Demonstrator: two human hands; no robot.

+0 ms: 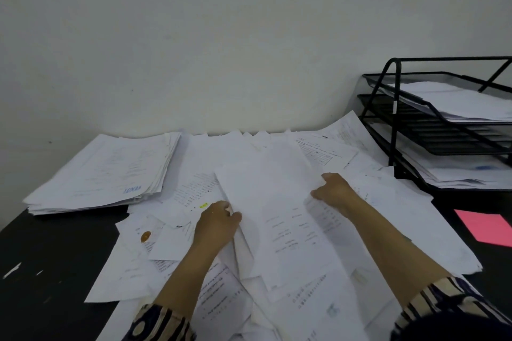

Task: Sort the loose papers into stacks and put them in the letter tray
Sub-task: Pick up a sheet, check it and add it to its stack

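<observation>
Loose white papers [318,307] cover the middle of the black desk in a messy heap. My left hand [217,223] grips the left edge of a bundle of sheets [271,191] lifted off the heap, and my right hand [333,191] grips its right edge. A neat stack of papers [105,171] lies at the back left. The black wire letter tray [432,133] stands at the right, with papers on its top and bottom shelves; the middle shelf looks bare.
A pink sheet [484,227] lies on the black desk [55,257] at the far right, in front of the tray. A pale wall runs right behind the desk. One sheet in the heap has an orange stain [145,236].
</observation>
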